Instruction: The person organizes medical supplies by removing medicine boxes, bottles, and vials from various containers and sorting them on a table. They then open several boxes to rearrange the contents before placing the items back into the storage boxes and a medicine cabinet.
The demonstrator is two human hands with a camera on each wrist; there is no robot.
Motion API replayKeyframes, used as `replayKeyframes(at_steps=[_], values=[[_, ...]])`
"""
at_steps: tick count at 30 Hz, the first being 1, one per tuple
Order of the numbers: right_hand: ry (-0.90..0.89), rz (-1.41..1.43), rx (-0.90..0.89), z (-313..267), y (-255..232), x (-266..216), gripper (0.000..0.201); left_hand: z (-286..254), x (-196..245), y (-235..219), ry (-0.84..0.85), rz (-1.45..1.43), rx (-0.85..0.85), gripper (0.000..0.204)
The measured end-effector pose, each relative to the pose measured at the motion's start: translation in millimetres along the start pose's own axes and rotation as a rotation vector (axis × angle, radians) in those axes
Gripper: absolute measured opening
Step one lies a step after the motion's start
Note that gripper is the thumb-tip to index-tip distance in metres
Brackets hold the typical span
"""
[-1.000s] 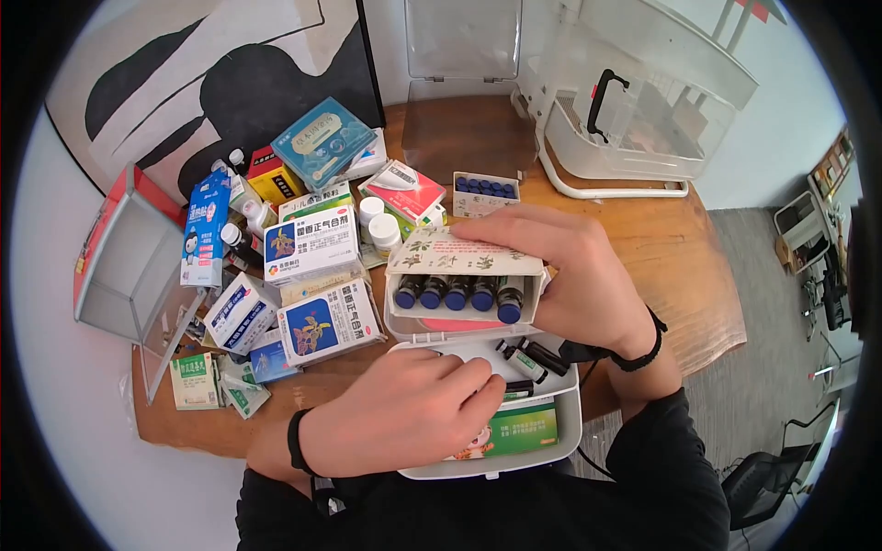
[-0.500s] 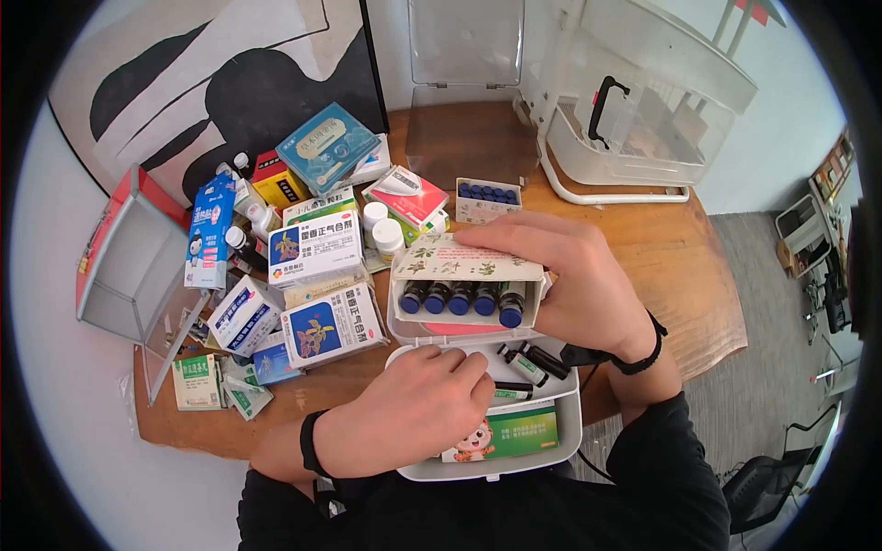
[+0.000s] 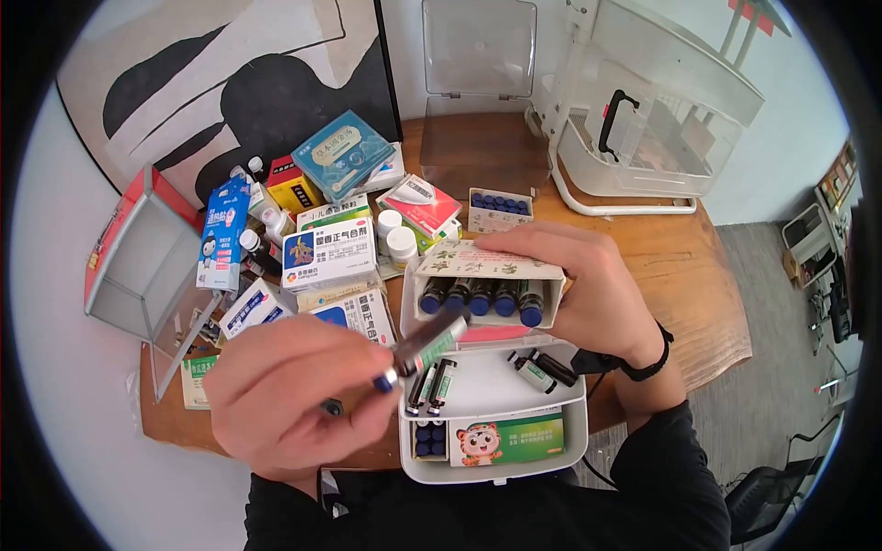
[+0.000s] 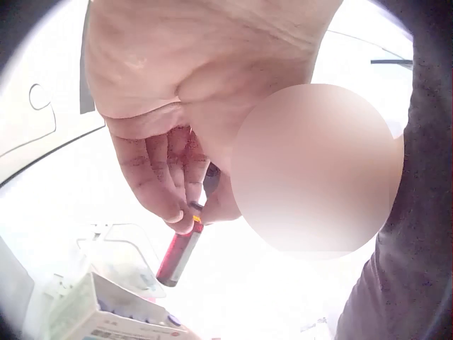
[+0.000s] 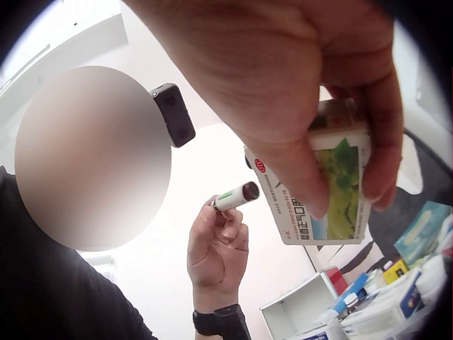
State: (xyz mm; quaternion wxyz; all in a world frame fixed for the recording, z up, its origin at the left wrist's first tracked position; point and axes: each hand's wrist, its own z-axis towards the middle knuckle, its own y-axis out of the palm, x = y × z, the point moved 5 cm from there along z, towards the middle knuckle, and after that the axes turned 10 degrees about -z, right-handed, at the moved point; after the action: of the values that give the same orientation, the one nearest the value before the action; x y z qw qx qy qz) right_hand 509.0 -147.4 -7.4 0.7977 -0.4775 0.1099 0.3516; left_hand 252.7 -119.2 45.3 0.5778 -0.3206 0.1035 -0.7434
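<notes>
My left hand (image 3: 294, 395) pinches a small dark glass vial (image 3: 430, 342) with a pale label by its blue-capped end. It is raised over the left side of the white tray, and the vial points toward the carton. In the left wrist view the vial (image 4: 180, 251) hangs below the fingertips. My right hand (image 3: 597, 294) grips an open, leaf-printed carton (image 3: 491, 260), tilted so that several blue-capped vials (image 3: 480, 298) show at its mouth. Below it, several loose vials (image 3: 444, 384) lie in the upper tray (image 3: 491, 390) of a white case.
The case's lower compartment holds a green tiger-picture box (image 3: 514, 437) and a small box of blue-capped vials (image 3: 429, 439). Medicine boxes (image 3: 335, 253) and white bottles (image 3: 401, 244) crowd the left. Another vial carton (image 3: 500, 211) and a clear case (image 3: 643, 138) stand behind.
My left hand has come up from the tray and moved left, now with a vial between its fingers. The right hand still holds the carton in nearly the same place.
</notes>
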Motion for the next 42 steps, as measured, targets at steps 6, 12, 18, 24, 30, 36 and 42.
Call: replayKeyframes(at_steps=[6,12,18,24,30,36,42], values=[[0.047,-0.041,0.025,-2,4,6,0.056,0,-5,18,-0.051,0.246,0.027,0.034],[0.055,-0.008,0.018,-2,4,7,0.055,2,-4,21,-0.058,0.258,0.022,0.034],[0.06,0.022,0.016,-2,6,9,0.058,-2,-9,20,-0.086,0.277,0.048,0.033],[0.02,0.002,-0.026,-1,4,4,0.062,0,-15,26,-0.107,0.288,-0.027,0.036],[0.103,-0.009,0.015,-2,1,14,0.053,-3,-5,29,0.028,0.302,-0.135,0.032],[0.164,0.024,0.04,-3,-6,16,0.052,-27,-19,69,-0.198,0.104,-0.751,0.021],[0.09,0.029,0.046,-3,-6,11,0.05,-37,-25,92,-0.207,0.068,-0.905,0.019]])
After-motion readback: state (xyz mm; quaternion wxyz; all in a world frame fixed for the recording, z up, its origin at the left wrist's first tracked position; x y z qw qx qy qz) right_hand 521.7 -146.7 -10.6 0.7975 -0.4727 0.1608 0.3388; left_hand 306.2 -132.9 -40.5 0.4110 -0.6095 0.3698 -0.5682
